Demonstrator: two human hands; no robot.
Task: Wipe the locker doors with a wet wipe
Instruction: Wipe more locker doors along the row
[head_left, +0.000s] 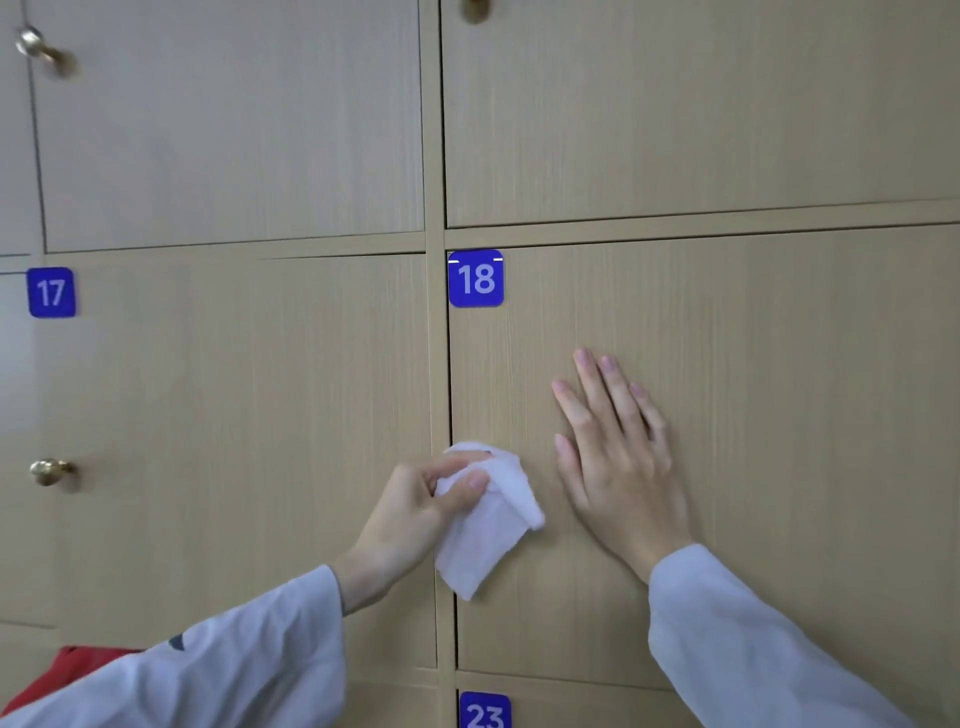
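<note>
A wall of light wooden locker doors fills the view. My left hand (415, 506) pinches a white wet wipe (485, 525), which hangs crumpled against the left edge of locker door 18 (753, 364), marked by a blue number plate (476, 279). Flat on the same door lies my right hand (613, 457), palm down with the fingers spread and pointing up, just right of the wipe. Locker door 17 (234, 415) is to the left.
Brass knobs stick out from door 17 (49, 471) and from the upper doors (36, 47). A blue plate 23 (484, 712) marks the door below. Something red (62, 670) shows at the lower left behind my sleeve.
</note>
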